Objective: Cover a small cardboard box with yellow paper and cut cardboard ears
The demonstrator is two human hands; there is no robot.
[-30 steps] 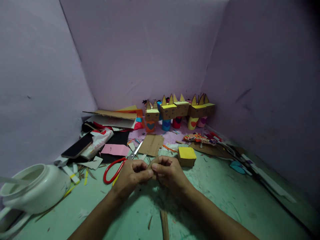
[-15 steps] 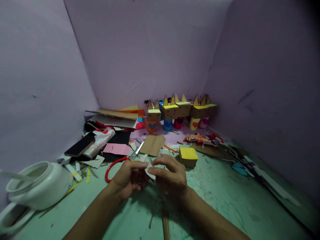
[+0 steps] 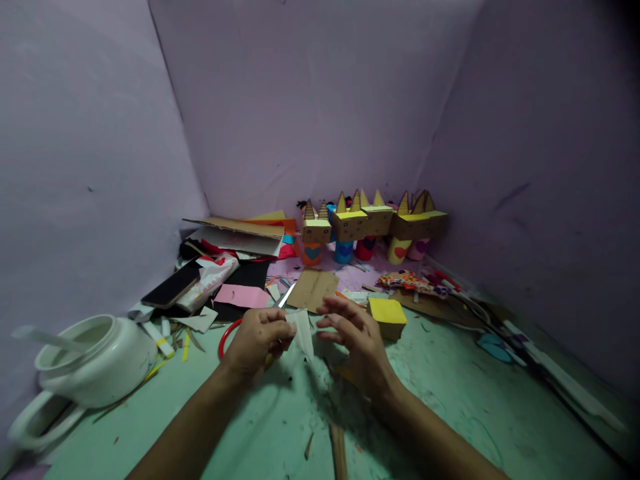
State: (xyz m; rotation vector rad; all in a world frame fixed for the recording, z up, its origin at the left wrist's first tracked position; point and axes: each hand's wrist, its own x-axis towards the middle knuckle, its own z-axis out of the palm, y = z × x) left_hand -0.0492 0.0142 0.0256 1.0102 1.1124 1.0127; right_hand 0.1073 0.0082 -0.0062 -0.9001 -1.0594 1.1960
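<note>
My left hand (image 3: pixel 263 340) is closed, thumb and fingers pinched at the left edge of a small white piece of paper (image 3: pixel 304 337). The paper hangs in the gap between my two hands, its far end near the cardboard piece. To its right, my right hand (image 3: pixel 357 343) is open, fingers apart and curved, not touching the paper. Red-handled scissors (image 3: pixel 229 337) lie just behind my left hand, which hides part of them. Beyond my right hand sits a small cardboard box with a yellow top (image 3: pixel 387 312). Dark specks dot the table below the paper.
A white pot (image 3: pixel 100 373) with a handle stands at the left. Behind it are a phone (image 3: pixel 173 285), pink paper (image 3: pixel 241 295) and stacked cardboard (image 3: pixel 240 228). Cardboard figures with pointed ears (image 3: pixel 350 225) line the back wall. A cardboard strip (image 3: pixel 339 450) lies in front.
My right hand has let go of the white paper and drawn away to the right, fingers opening. My left hand keeps its pinch, turned more knuckles-up. The view has shifted slightly.
</note>
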